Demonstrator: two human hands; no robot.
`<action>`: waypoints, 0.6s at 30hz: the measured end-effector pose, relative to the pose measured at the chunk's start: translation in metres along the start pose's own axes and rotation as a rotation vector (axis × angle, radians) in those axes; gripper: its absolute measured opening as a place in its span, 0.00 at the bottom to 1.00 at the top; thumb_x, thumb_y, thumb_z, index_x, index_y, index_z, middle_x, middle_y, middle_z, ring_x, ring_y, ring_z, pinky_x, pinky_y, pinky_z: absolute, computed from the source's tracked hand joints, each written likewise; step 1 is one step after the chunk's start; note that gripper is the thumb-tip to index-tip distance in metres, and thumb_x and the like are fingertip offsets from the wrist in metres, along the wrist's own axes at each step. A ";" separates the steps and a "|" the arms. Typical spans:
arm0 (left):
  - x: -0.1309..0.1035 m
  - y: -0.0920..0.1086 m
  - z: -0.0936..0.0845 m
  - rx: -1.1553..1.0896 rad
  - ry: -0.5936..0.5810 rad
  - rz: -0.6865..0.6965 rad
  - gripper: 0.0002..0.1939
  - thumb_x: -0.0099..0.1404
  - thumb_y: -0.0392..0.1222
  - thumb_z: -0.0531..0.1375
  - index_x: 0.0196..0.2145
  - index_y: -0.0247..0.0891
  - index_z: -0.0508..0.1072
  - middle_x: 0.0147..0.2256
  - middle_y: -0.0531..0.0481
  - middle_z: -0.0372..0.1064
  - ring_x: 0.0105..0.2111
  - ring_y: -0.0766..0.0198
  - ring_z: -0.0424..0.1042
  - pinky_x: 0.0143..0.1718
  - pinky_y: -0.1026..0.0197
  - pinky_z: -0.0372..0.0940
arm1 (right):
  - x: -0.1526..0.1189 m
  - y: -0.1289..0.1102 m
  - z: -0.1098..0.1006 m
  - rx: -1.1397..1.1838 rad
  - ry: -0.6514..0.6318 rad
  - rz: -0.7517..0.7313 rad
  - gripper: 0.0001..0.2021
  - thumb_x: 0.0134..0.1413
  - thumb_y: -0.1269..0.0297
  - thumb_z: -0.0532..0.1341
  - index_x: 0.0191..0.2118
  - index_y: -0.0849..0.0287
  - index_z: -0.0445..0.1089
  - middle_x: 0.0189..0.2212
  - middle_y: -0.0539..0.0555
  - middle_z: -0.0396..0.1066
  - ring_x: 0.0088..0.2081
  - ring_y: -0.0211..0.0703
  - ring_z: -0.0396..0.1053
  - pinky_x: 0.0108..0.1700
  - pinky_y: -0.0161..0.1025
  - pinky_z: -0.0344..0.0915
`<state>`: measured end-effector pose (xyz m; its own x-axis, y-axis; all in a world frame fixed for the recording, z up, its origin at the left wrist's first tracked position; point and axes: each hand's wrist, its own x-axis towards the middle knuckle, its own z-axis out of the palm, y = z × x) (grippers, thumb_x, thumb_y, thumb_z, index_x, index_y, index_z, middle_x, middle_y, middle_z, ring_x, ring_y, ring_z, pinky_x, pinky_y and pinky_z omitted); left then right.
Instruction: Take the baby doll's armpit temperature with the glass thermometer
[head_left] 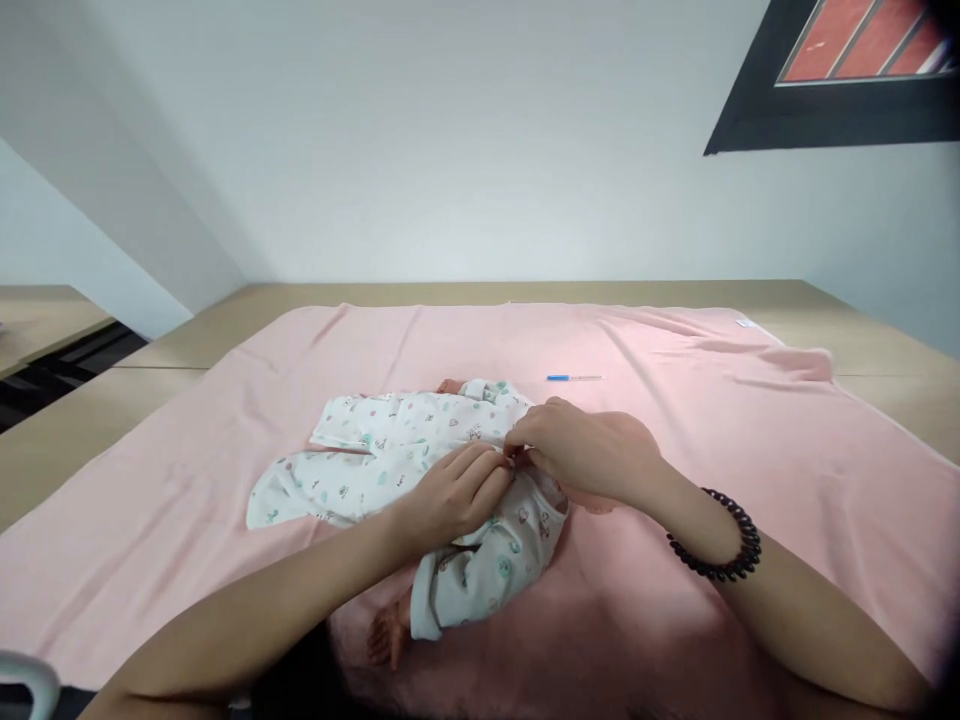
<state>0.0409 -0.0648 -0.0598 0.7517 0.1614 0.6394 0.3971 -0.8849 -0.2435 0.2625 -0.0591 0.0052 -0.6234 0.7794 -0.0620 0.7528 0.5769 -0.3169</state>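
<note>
A baby doll (390,635) lies on its back, with its head to the right and mostly hidden behind my right hand. It wears a white romper (405,430) with small green and pink prints. My left hand (461,488) is closed at the chest of the romper, fingers bent and pinching the cloth at its front edge. From the right, my right hand (574,445) meets it there, its fingertips pinched on the same edge. Whether a snap or a tie lies between the fingertips is hidden. A black coiled band (724,540) circles my right wrist.
A pink blanket (712,420) covers most of the wooden table (517,293). Beyond the doll lies a slim blue-and-clear stick, perhaps a thermometer (574,378). A white wall (480,150) rises behind the table, with a dark-framed window (825,110) at upper right.
</note>
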 end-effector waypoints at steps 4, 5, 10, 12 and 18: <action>-0.001 0.001 0.001 -0.002 0.045 -0.054 0.06 0.72 0.28 0.57 0.38 0.34 0.70 0.39 0.41 0.75 0.39 0.57 0.73 0.44 0.55 0.75 | 0.002 0.000 0.006 -0.061 0.074 -0.157 0.13 0.61 0.83 0.52 0.33 0.58 0.65 0.31 0.50 0.71 0.33 0.41 0.64 0.45 0.44 0.55; -0.001 0.001 0.001 0.003 0.056 -0.062 0.06 0.72 0.28 0.57 0.38 0.34 0.70 0.39 0.41 0.76 0.39 0.58 0.73 0.43 0.55 0.75 | 0.003 0.000 0.008 -0.083 0.074 -0.172 0.12 0.61 0.83 0.52 0.33 0.58 0.64 0.31 0.50 0.70 0.34 0.42 0.63 0.44 0.44 0.54; -0.002 0.003 -0.001 0.084 0.110 -0.060 0.07 0.71 0.28 0.57 0.35 0.36 0.69 0.39 0.42 0.77 0.35 0.60 0.71 0.38 0.57 0.70 | 0.002 0.000 0.009 -0.161 0.033 -0.186 0.10 0.64 0.81 0.51 0.36 0.59 0.62 0.33 0.50 0.67 0.35 0.42 0.60 0.42 0.43 0.52; -0.004 0.003 0.000 0.138 0.102 -0.047 0.08 0.71 0.29 0.57 0.34 0.36 0.70 0.40 0.43 0.78 0.33 0.61 0.70 0.37 0.58 0.68 | 0.002 -0.001 0.007 -0.172 0.020 -0.195 0.10 0.65 0.81 0.51 0.37 0.58 0.61 0.33 0.50 0.66 0.35 0.42 0.60 0.42 0.43 0.51; -0.008 0.004 0.002 0.172 0.106 -0.047 0.09 0.71 0.30 0.58 0.31 0.36 0.70 0.41 0.41 0.78 0.31 0.62 0.69 0.36 0.57 0.66 | 0.003 -0.003 0.005 -0.128 -0.001 -0.235 0.10 0.61 0.82 0.53 0.37 0.58 0.61 0.35 0.49 0.67 0.37 0.42 0.60 0.43 0.43 0.51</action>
<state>0.0380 -0.0690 -0.0671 0.6744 0.1462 0.7238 0.5213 -0.7884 -0.3265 0.2574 -0.0597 0.0010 -0.7843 0.6204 -0.0019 0.6082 0.7682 -0.2001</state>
